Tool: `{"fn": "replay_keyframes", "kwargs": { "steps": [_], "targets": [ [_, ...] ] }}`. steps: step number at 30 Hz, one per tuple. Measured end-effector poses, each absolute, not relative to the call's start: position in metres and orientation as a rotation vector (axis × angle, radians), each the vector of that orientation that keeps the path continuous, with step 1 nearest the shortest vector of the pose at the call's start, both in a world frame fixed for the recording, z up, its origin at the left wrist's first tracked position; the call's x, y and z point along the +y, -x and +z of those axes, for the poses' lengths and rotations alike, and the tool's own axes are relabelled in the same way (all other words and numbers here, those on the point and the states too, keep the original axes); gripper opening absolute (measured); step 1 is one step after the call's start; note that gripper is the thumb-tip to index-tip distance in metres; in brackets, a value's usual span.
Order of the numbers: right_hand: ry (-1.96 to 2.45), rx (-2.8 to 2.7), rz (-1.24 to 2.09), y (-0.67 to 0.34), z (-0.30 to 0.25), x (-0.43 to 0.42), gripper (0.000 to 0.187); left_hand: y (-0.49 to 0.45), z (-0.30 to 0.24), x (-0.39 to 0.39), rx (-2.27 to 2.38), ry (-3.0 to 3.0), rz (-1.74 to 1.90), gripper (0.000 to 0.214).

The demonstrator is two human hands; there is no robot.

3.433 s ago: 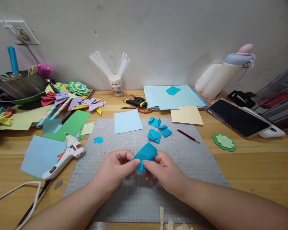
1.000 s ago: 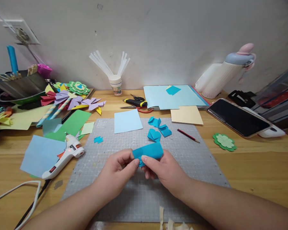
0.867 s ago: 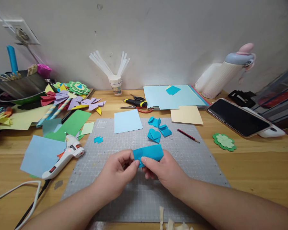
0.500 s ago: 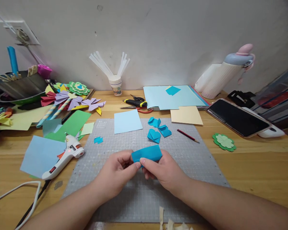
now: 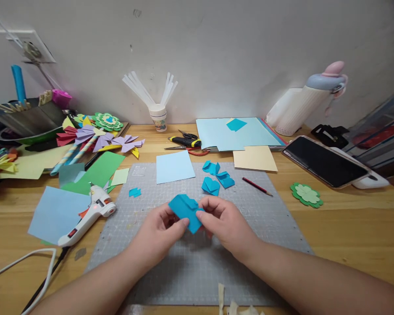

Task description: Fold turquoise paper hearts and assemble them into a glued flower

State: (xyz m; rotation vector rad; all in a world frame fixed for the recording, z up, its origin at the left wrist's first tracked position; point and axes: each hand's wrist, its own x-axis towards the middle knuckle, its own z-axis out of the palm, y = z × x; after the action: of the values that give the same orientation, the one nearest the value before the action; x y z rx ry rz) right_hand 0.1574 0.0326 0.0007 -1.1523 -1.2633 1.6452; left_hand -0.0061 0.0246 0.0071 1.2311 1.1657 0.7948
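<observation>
The folded teal-blue paper piece [image 5: 184,209] is held just above the grey gridded cutting mat [image 5: 249,227], between both hands. The left hand [image 5: 157,234] pinches its lower left edge, thumb on top. The right hand [image 5: 226,225] closes its fingers [image 5: 210,204] on the right edge. Both sets of fingers are closed, gripping the paper. Half a second earlier the paper showed as a long, level strip; it now shows as a shorter, tilted shape with a flap on top. Its right corner and underside are hidden behind the fingers.
</observation>
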Motion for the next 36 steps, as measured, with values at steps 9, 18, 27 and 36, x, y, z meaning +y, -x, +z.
{"fn": "replay_keyframes", "kwargs": {
  "steps": [9, 18, 27, 36],
  "targets": [
    [1.162, -1.306, 1.59, -0.157, -0.003, 0.032, 0.007, 0.009, 0.007, 0.026, 1.263, -1.218, 0.953, 0.019],
    [1.134, -1.405, 1.523, -0.157, -0.005, 0.028, 0.014, 0.01, 0.009, 0.024, 1.305, -1.308, 0.921, 0.016],
    [1.141, -1.602, 1.332, -0.157, -0.003, 0.022, 0.014, 0.01, 0.007, 0.021, 1.404, -1.63, 0.896, 0.012],
    [1.125, -1.639, 1.265, -0.159, -0.002, 0.02, 0.012, 0.011, 0.009, 0.019, 1.328, -1.682, 0.983, 0.014]
  ]
}}
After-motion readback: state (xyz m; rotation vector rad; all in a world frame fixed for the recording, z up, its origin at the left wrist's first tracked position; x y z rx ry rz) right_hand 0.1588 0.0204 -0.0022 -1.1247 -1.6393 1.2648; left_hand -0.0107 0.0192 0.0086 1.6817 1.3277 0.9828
